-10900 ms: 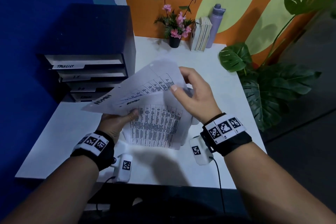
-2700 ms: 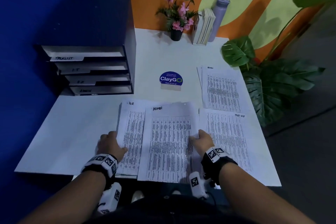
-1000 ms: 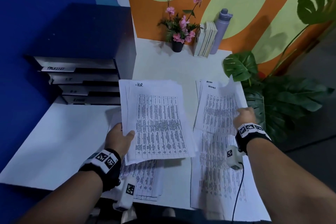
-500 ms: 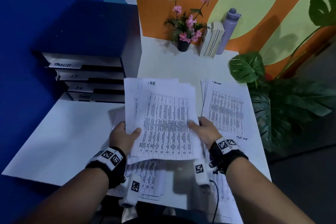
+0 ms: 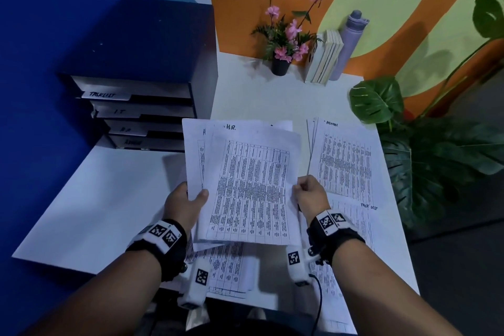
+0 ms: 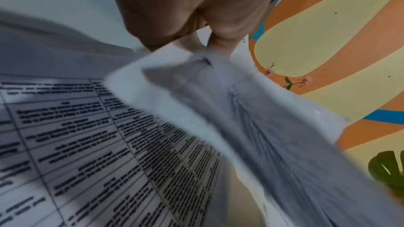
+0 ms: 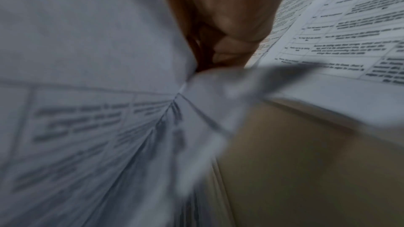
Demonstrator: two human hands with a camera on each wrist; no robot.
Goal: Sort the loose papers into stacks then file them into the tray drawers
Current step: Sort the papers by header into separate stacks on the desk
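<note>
Both hands hold up a sheaf of printed papers headed "H.R." [image 5: 246, 185] above the white desk [image 5: 90, 204]. My left hand [image 5: 185, 202] grips its left edge, thumb on top. My right hand [image 5: 308, 195] pinches its right edge. The wrist views show the same sheaf [image 6: 251, 110] [image 7: 87, 110] from below, blurred. An "ADMIN" stack [image 5: 343, 161] lies flat at the right, a "TASK LIST" stack [image 5: 354, 229] nearer me, and another printed stack [image 5: 226, 267] under the held sheaf. The dark drawer unit [image 5: 141, 106] with labelled trays stands at the back left.
A potted pink flower [image 5: 283, 43], upright books [image 5: 324, 60] and a lilac bottle [image 5: 349, 43] line the back wall. A large leafy plant [image 5: 425, 155] crowds the desk's right edge. Bare desk lies left of the papers, in front of the drawers.
My right hand left the ADMIN stack and came back to take the right edge of the H.R. sheaf. The sheaf now sits squarer between both hands, slightly raised.
</note>
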